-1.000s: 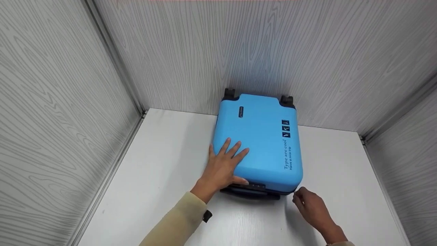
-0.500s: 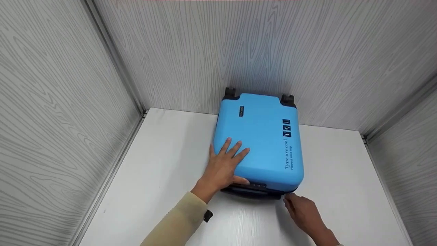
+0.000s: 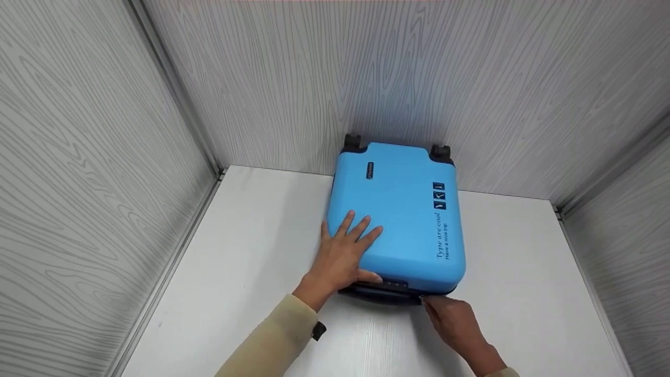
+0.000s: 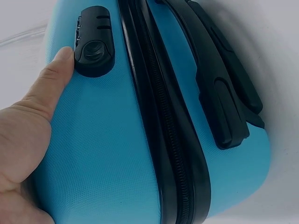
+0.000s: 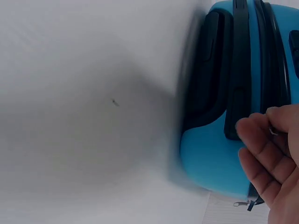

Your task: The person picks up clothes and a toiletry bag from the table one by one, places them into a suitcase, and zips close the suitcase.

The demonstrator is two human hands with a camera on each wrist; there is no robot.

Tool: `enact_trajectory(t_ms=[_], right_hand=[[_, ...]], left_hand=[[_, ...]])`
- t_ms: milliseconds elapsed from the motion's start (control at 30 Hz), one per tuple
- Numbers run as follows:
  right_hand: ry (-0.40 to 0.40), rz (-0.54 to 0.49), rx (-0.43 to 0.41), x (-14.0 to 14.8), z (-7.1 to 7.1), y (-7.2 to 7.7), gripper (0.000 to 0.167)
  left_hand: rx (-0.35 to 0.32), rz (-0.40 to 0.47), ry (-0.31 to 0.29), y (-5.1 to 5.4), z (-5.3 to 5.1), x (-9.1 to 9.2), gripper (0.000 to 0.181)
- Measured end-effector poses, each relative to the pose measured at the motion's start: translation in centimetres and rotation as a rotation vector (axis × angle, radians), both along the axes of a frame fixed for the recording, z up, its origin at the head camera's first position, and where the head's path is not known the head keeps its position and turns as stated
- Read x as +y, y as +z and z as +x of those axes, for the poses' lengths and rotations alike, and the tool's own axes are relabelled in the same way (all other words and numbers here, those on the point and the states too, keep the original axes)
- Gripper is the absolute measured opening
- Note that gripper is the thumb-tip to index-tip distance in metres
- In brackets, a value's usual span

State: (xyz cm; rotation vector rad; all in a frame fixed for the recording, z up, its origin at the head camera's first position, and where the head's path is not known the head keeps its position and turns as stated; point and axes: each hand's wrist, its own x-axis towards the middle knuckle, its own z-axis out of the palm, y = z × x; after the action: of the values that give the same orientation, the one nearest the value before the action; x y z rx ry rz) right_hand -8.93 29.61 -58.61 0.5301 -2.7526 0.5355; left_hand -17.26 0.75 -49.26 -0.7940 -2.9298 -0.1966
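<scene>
A blue hard-shell suitcase [image 3: 392,209] lies flat with its wheels toward the back wall. My left hand [image 3: 337,259] rests spread on its lid, the thumb beside the black combination lock [image 4: 95,42]. At the near side, my right hand [image 3: 453,322] pinches a small metal zipper pull [image 5: 273,132], mostly hidden by the fingers, on the zipper next to the black carry handle [image 5: 239,84]. In the left wrist view the visible stretch of zipper [image 4: 163,107] looks closed. Another zipper pull [image 5: 241,204] hangs near the suitcase's corner.
The suitcase lies on a white tabletop [image 3: 251,235]. Grey wood-grain panels enclose it: a back wall [image 3: 324,78], a left wall [image 3: 94,183] and a right wall [image 3: 623,235]. Two black wheels [image 3: 440,153] stand close to the back wall.
My right hand has slid left along the suitcase's near edge, from the right corner to the end of the handle. The left hand has stayed in place on the lid.
</scene>
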Motion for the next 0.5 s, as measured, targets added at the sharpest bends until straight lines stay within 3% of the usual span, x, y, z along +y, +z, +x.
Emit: enact_trajectory(t_ms=[267, 500], right_hand=[[0.046, -0.037, 0.036, -1.4, -0.4, 0.0, 0.039], [0.077, -0.03, 0.101, -3.0, -0.5, 0.1, 0.036]], left_hand=[[0.005, 0.001, 0.002, 0.0, 0.0, 0.0, 0.113], [0.03, -0.005, -0.002, -0.2, 0.0, 0.0, 0.113]])
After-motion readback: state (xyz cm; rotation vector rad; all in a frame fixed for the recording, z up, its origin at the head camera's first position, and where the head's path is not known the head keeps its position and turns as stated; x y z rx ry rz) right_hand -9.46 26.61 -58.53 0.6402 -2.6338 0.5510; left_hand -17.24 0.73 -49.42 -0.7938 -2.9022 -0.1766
